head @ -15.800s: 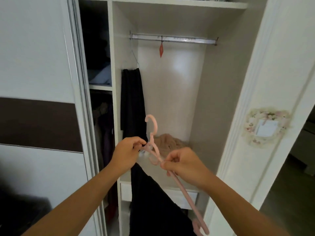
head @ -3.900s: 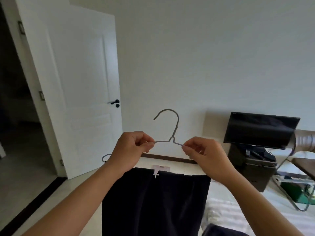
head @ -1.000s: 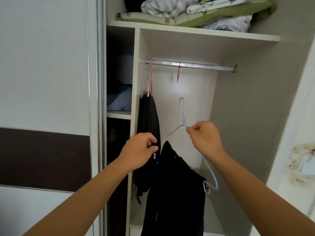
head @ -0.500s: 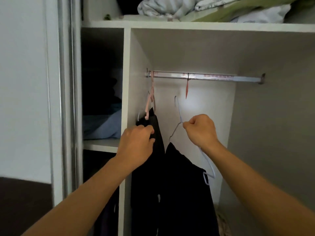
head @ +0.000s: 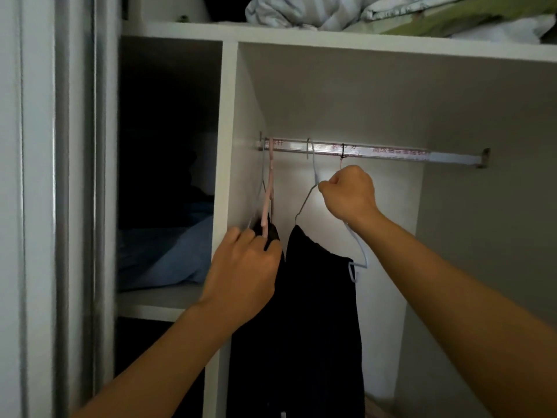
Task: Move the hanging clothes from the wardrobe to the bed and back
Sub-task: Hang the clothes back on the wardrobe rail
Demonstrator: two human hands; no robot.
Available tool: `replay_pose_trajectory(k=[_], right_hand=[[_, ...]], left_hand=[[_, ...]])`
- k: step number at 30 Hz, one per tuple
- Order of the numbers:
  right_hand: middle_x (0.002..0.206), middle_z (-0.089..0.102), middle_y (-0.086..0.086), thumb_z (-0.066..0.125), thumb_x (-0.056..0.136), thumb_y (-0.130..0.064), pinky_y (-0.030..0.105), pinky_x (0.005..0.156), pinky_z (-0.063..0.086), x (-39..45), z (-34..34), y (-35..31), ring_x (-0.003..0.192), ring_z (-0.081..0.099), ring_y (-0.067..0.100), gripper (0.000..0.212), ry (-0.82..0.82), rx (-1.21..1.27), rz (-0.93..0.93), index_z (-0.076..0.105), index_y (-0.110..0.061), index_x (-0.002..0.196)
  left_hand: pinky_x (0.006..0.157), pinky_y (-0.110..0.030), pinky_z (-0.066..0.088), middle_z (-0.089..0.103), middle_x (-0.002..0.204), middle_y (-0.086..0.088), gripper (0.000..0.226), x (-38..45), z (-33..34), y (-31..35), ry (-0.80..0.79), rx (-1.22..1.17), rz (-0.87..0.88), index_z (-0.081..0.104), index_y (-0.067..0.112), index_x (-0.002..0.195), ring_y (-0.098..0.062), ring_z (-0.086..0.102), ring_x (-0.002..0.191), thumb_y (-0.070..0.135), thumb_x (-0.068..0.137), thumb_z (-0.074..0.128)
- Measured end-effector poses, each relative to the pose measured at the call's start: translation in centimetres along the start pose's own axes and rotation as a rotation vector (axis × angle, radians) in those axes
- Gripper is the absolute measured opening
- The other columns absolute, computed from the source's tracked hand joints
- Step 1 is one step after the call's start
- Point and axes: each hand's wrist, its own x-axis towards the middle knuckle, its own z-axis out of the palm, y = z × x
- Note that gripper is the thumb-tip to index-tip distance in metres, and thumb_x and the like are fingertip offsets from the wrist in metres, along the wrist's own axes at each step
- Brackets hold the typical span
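The open wardrobe [head: 229, 176] is seen all around both hands, with its white side wall just behind the left hand. A pile of folded bedding [head: 391, 13] is kept on the top shelf, high above the hands. A silver rail [head: 391, 153] is fixed across the wardrobe, just above the right hand. Blue folded cloth [head: 168, 254] is laid on a shelf to the left of the left hand, in the dark side part. Two dark clothes are hung between and below the hands. The bigger dark garment [head: 322, 312] is hung on a thin wire hanger [head: 313, 167], and the hook of that hanger is already looped over the rail. The right hand [head: 349, 194] is closed tight like a fist, and the top of the wire hanger is pinched in its fingers [head: 327, 185], right below the hook. The lower end of the wire hanger can be seen sticking out below the right wrist. The other dark garment [head: 271, 233] is hung on a pink hanger [head: 268, 200], which is also hooked on the rail, close to the wall. The left hand [head: 244, 267] is curled, and the top of this other garment is held in its fingers, just under the pink hanger. The two hands are kept apart, each on its own piece of clothing.
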Motion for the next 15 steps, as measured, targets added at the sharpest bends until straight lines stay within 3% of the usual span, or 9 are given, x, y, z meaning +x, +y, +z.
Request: replay_pose_trajectory(k=[3,10,15], right_hand=[[0.046,0.029,-0.001,0.061,0.087,-0.010,0.023,0.044,0.025,2.0,0.6,-1.2,0.041,0.030,0.012,0.048,0.025,-0.010,-0.006,0.031,-0.015,0.049],[0.057,0.043,0.000,0.066,0.090,-0.017,0.021,0.043,0.026,6.6,3.0,-3.1,0.049,0.041,0.010,0.041,0.077,-0.030,0.016,0.040,-0.015,0.058],[0.056,0.040,-0.001,0.063,0.090,-0.011,0.021,0.042,0.025,8.1,5.4,-3.5,0.048,0.039,0.010,0.043,0.090,0.018,0.019,0.036,-0.015,0.056]], left_hand=[[0.063,-0.034,0.043,0.061,0.059,-0.006,0.018,0.1,0.3,-0.8,0.061,-0.039,0.066,0.063,0.011,0.065,-0.023,0.054,0.056,0.009,0.080,0.071],[0.060,-0.032,0.038,0.057,0.055,-0.003,0.023,-0.2,1.1,-1.3,0.106,-0.041,0.071,0.061,0.013,0.062,-0.019,0.048,0.053,0.010,0.084,0.066],[0.061,-0.031,0.035,0.053,0.055,0.000,0.021,-0.3,1.7,-1.5,0.122,-0.028,0.078,0.060,0.015,0.063,-0.017,0.045,0.054,0.010,0.082,0.070]])
